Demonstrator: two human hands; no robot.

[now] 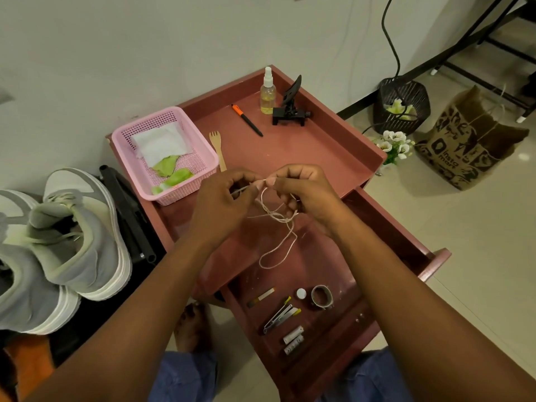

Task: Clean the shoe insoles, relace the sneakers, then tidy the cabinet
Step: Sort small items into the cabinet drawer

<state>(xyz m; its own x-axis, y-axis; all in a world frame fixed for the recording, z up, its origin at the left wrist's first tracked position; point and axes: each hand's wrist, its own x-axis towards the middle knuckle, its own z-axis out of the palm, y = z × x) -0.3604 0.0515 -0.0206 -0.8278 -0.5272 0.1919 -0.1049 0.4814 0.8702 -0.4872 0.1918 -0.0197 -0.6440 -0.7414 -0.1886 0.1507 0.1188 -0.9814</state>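
Head view: both hands are over the cabinet top w/ a thin pale string between them. Left hand has fingers curled, pinching one end near the thumb tip; right hand pinches the string just beside it, w/ other fingers curled round a few loose turns. Rest of the string hangs in slack loops below, above the open drawer.

Handling, as a guess: string is v. light, limp, no stiffness, so it goes wherever it's pulled and tangles easily. Loops already cross each other under the right hand, so a snag or knot is likely if tugged fast. Best held at the ends, fingertip pinch, w/ the slack gathered in the other palm. Looks thin enough to slip from a loose pinch.

Sneakers sit well apart at left, laces in, soft uppers; looks like the tidying stage, prob. winding stray string to stow it.

On top: pink basket w/ white cloth and green bits, wooden fork, pen, spray bottle, black stand. Drawer holds small items, incl. a tape roll.
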